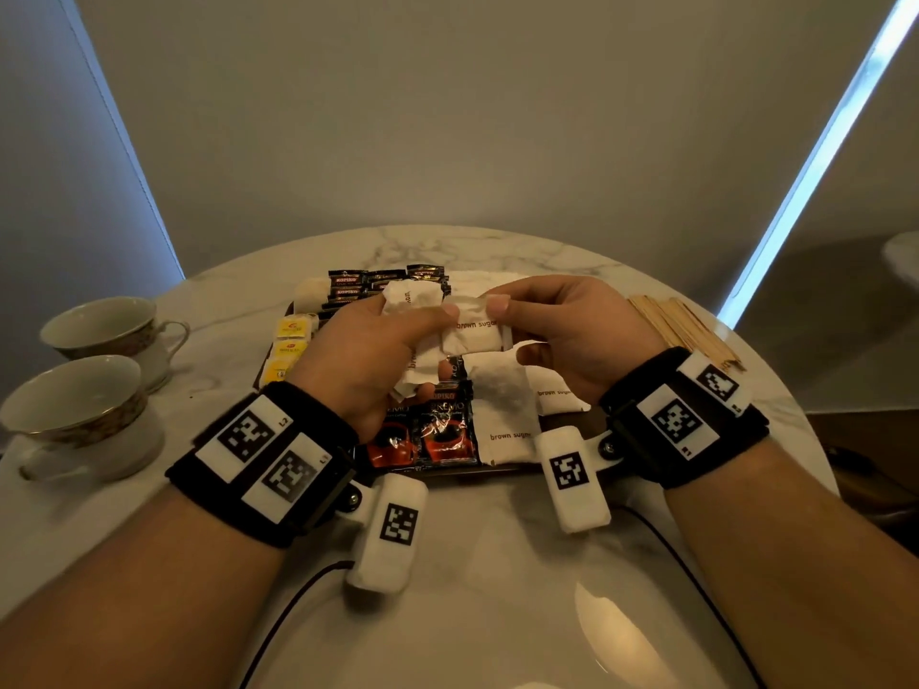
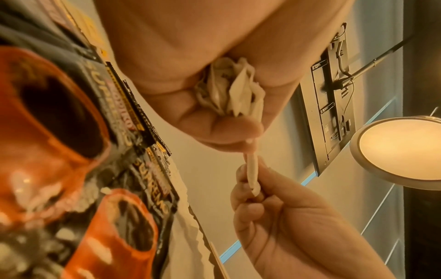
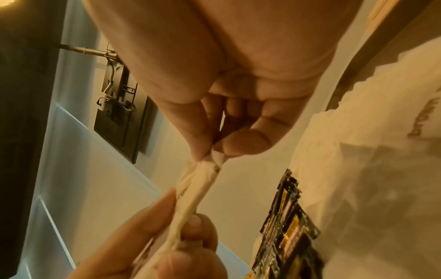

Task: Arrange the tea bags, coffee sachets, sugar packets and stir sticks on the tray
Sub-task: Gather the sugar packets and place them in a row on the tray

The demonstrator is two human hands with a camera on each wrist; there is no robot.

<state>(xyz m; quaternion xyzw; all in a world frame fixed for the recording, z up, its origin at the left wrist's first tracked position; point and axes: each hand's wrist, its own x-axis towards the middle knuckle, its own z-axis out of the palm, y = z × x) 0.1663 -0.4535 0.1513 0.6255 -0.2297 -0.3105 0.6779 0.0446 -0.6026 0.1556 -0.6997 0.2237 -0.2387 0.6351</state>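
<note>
Sugar packets point(image 1: 415, 310) sit bunched in the left hand point(image 1: 368, 355) above the tray point(image 1: 567, 420); the right hand point(image 1: 562, 330) pinches 1 packet point(image 1: 475, 330) — best drawn off slowly, then laid flat beside those already down.

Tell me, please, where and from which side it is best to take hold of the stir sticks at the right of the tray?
Probably pinch the stir sticks across the bundle's middle, coming from above with the right hand once free. They lie flat on the table, with bare marble on their outer side for fingers.

Two teacups point(image 1: 99, 335) on marble table point(image 1: 497, 564)
</note>
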